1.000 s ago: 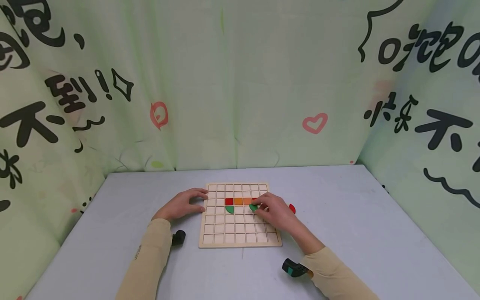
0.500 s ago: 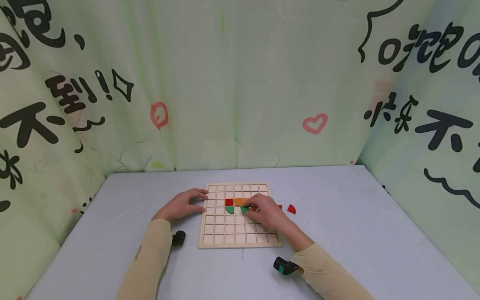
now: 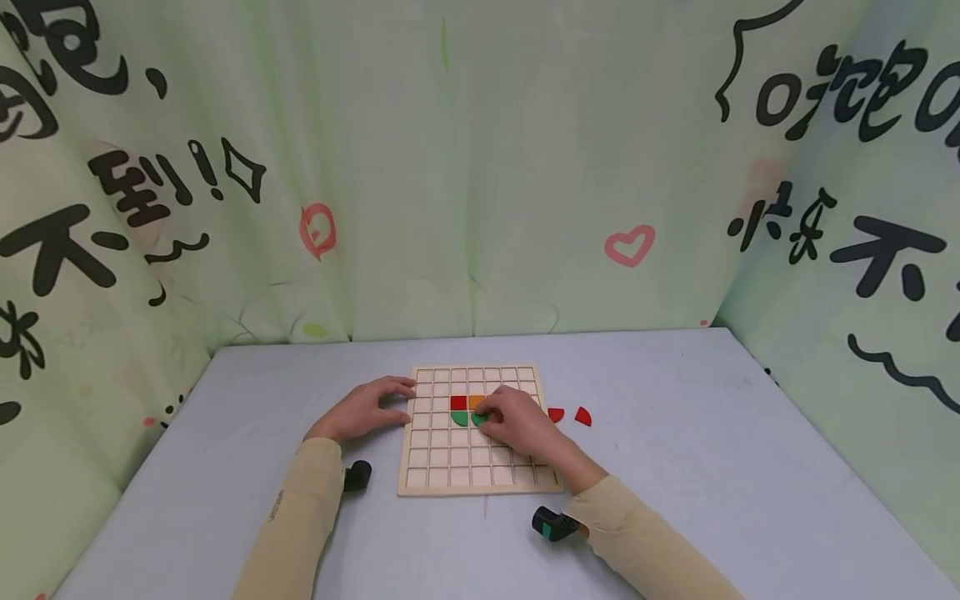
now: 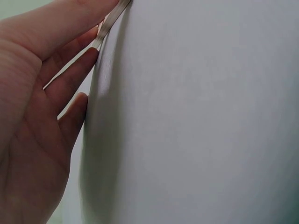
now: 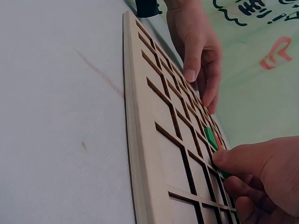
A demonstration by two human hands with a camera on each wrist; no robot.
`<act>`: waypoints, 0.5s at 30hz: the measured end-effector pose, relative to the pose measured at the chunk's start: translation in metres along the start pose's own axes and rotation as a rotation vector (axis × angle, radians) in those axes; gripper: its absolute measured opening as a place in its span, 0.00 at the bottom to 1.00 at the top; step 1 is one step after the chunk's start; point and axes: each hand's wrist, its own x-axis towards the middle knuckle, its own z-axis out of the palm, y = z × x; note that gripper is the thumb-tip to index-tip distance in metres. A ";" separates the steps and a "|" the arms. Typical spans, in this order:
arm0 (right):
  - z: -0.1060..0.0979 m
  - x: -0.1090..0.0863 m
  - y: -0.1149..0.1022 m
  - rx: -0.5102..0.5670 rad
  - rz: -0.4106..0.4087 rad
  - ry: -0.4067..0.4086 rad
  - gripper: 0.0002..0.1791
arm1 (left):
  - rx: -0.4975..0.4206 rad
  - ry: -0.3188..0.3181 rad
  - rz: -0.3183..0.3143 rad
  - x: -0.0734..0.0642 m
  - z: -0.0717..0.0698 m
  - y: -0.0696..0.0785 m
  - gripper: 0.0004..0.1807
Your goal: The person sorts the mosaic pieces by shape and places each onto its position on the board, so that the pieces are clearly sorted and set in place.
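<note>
Pinched between the thumb and fingers of the right hand (image 3: 519, 422): a green quarter-round tile (image 3: 478, 419), partly covered by the fingertips, at the wooden grid board (image 3: 480, 491), just below an orange square tile (image 3: 477, 402). Hard to tell from here whether fully seated in a cell or only touching the grid. Judging by the small, flat shape, probably very light and stiff, perhaps painted wood, and unlikely to break in ordinary handling; possibly a little slippery on the smooth face. Best taken by opposite edges, well clear of the underside; likely to pivot if held only by a pointed corner.

Just to the left, in a neighbouring cell, a second green quarter-round tile (image 3: 459, 418); above that, a red square tile (image 3: 458, 402), next to the orange one. At the left rim of the board, the left hand (image 3: 369, 408), with fingers released, slightly spread and grasping nothing, fingertips against the edge.

Beyond the right rim, on the desk (image 3: 675, 433), a red tile (image 3: 556, 414) near the board, and farther out a red quarter-round tile (image 3: 583, 416).
</note>
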 end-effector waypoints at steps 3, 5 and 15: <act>0.001 0.002 0.001 -0.010 -0.007 0.010 0.10 | 0.003 0.005 0.002 0.000 -0.001 0.001 0.21; 0.001 0.003 0.001 -0.011 -0.008 0.016 0.10 | 0.005 0.005 0.005 0.000 -0.001 0.001 0.21; 0.004 0.003 0.000 -0.016 -0.003 0.036 0.09 | 0.006 0.000 0.004 -0.001 0.000 0.002 0.20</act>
